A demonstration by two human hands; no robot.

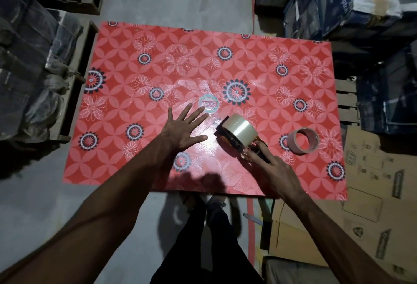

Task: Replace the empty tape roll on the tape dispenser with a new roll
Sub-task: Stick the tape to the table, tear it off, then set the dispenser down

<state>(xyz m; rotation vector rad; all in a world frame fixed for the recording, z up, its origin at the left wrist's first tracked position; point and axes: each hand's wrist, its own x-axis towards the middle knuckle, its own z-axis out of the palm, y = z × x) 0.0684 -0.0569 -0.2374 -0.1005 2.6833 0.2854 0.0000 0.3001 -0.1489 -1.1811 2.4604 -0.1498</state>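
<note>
One dispenser (pixel 234 136) lies on the table (pixel 140 166), a dark frame with orange showing low on its side. It carries one full roll (pixel 240 131) — a fat, glossy drum of clear tape, pale beige, its curved face catching the light. The dispenser's handle runs back under the right hand (pixel 269 166), whose fingers (pixel 252 156) lie along and over it; the hand rests on the handle, but whether it is truly clasped round it cannot be told from here. The roll sits just beyond those fingertips, toward the table's middle.

Just to the right of the grip, apart from it, stands one empty core (pixel 303 141) — a thin-walled ring, dull pinkish-brown like cardboard, hollow through, the red tabletop visible inside it.

To the left of the grip the left hand (pixel 184 131) lies flat on the table, palm down, all five fingers spread wide, grasping nothing; its thumb tip points toward the dispenser, near but not touching.

The table is one rectangular slab, glossy red, printed with pale petal lattices, white outline flowers and dark blue rosettes. One round sticker (pixel 209 104) sits beyond the left fingertips, with smeared clear patches around it.

Around the table: brown cartons (pixel 365 211) with printed marks on the right, blue printed boxes (pixel 352 2) beyond, plastic-wrapped dark bundles (pixel 31 62) on the left, grey concrete floor (pixel 45 211).
</note>
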